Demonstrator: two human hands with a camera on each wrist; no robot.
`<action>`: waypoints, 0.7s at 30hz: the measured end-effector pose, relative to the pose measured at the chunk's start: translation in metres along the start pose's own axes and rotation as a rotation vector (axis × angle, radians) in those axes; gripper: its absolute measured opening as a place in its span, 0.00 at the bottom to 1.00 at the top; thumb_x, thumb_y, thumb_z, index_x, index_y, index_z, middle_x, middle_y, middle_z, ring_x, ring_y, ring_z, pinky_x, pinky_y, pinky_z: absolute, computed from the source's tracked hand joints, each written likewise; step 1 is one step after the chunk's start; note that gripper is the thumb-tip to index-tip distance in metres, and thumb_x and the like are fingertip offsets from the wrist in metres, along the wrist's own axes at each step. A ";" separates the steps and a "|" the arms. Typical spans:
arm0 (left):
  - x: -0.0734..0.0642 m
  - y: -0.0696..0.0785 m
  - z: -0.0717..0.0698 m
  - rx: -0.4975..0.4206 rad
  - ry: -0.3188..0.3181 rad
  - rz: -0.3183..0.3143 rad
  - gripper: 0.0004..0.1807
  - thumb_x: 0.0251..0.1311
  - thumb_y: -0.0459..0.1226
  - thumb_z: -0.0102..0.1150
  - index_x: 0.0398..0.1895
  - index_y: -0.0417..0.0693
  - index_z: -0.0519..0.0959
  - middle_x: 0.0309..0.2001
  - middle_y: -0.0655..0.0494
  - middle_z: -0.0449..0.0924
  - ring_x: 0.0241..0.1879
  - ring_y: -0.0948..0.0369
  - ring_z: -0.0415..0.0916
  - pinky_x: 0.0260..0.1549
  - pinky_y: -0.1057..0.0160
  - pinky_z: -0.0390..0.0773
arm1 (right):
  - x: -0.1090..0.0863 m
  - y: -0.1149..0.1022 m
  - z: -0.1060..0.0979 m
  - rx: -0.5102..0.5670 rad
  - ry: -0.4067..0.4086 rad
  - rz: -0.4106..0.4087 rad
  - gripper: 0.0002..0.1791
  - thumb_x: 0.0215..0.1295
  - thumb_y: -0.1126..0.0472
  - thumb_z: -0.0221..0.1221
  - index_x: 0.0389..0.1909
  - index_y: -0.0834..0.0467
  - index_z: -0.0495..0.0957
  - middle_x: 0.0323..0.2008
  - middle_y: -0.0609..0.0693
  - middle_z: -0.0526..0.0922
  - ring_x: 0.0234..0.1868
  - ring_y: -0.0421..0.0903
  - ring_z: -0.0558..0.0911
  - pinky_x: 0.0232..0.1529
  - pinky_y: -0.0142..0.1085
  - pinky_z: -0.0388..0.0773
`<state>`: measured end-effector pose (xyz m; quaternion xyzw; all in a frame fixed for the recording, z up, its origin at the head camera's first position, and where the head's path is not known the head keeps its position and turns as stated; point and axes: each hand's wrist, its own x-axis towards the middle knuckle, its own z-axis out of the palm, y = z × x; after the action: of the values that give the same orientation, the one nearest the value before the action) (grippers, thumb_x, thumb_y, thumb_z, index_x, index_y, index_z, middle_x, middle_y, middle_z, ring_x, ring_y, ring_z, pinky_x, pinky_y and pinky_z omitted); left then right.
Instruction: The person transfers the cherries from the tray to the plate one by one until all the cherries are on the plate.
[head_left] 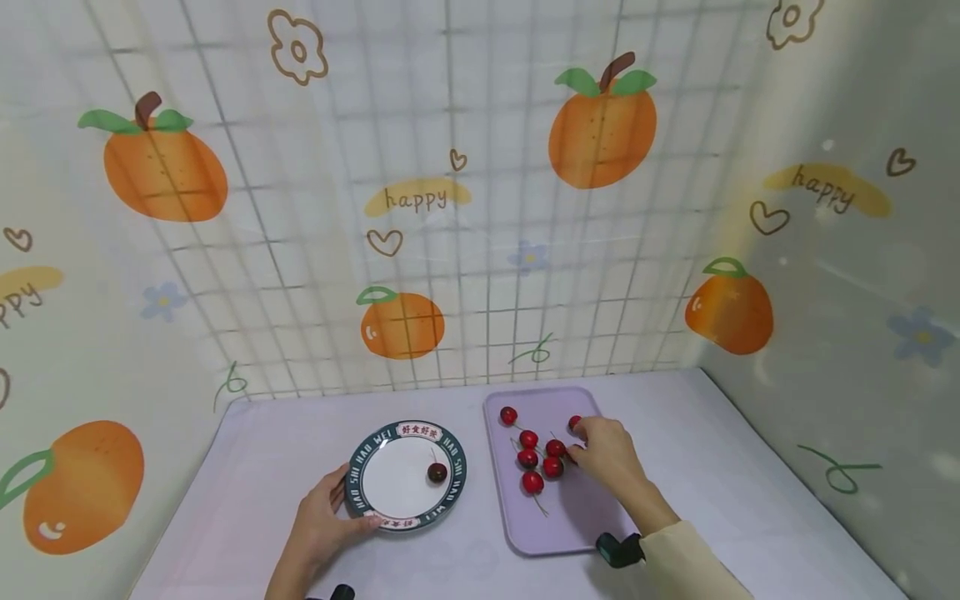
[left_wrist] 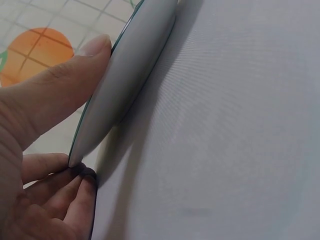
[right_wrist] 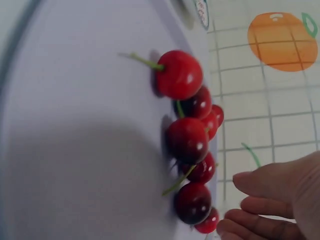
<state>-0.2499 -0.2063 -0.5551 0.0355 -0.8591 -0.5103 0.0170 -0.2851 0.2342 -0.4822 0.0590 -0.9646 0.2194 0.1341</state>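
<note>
My left hand (head_left: 324, 518) holds the near-left rim of a round white plate (head_left: 393, 479) with a dark green lettered border. In the left wrist view the thumb (left_wrist: 75, 82) lies on the rim and the other fingers curl at its lower edge. A single dark cherry (head_left: 437, 472) with a stem sits on the plate's right side. Over the right part of a purple tray (head_left: 540, 533) is my right hand (head_left: 613, 457), fingertips close to a red cherry (head_left: 575, 423). Its thumb and fingers are apart in the right wrist view, beside several stemmed cherries (right_wrist: 187, 140).
Plate and tray stand side by side on a white tabletop (head_left: 262, 450). More cherries (head_left: 532, 482) are grouped mid-tray, one at its far left. A fruit-printed curtain (head_left: 465, 275) over a wire grid closes off the back and sides.
</note>
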 end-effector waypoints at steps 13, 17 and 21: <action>-0.001 -0.001 -0.001 0.006 0.010 -0.013 0.71 0.25 0.46 0.92 0.77 0.31 0.62 0.76 0.32 0.63 0.76 0.39 0.63 0.75 0.50 0.67 | -0.011 0.019 0.012 0.002 -0.069 0.050 0.07 0.54 0.68 0.74 0.31 0.64 0.85 0.23 0.50 0.80 0.28 0.49 0.77 0.29 0.44 0.79; -0.001 0.000 0.000 0.008 0.013 -0.014 0.71 0.25 0.46 0.92 0.77 0.31 0.63 0.76 0.32 0.63 0.76 0.39 0.62 0.75 0.50 0.67 | -0.015 0.018 0.014 0.015 -0.078 0.070 0.07 0.54 0.68 0.74 0.31 0.64 0.85 0.23 0.49 0.79 0.28 0.48 0.77 0.28 0.43 0.79; 0.000 0.000 0.001 0.003 0.013 -0.001 0.70 0.25 0.46 0.92 0.77 0.31 0.63 0.76 0.32 0.63 0.76 0.39 0.62 0.75 0.51 0.67 | -0.018 0.016 0.017 0.026 -0.079 0.082 0.07 0.54 0.68 0.73 0.31 0.64 0.84 0.22 0.48 0.79 0.27 0.47 0.76 0.27 0.41 0.78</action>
<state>-0.2495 -0.2055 -0.5556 0.0394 -0.8596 -0.5089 0.0223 -0.2749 0.2418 -0.5080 0.0298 -0.9678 0.2346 0.0862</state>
